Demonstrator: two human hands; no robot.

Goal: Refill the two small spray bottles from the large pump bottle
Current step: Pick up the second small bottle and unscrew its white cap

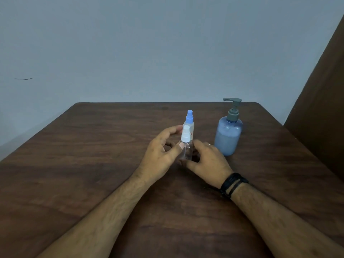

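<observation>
**Both hands on the clear spray bottle**

Your left hand (161, 149) and right hand (206, 159) meet at the middle of the table (74, 164), closed around the small clear spray bottle (186, 152). The left thumb presses against its neck just below the white spray cap (186, 135), with the other left fingers curled loosely behind the cap. Your right hand wraps the bottle's lower body from the right side, its fingers hiding the base, so you cannot tell whether the bottle rests on the table or is lifted a little. The bottle stands upright and looks see-through; its fill level is hard to read.

Just behind it stands the second small spray bottle (190, 127), upright, with a blue cap (189, 116) and a pale body. The white cap overlaps it in this view, and whether the two bottles touch cannot be told.

The large pump bottle (228, 135) stands upright to your right, near your right hand but apart from it. It is blue, with a grey pump head (232, 107) whose spout points left, and it holds pale liquid partway up. A black band (232, 184) circles your right wrist.
</observation>
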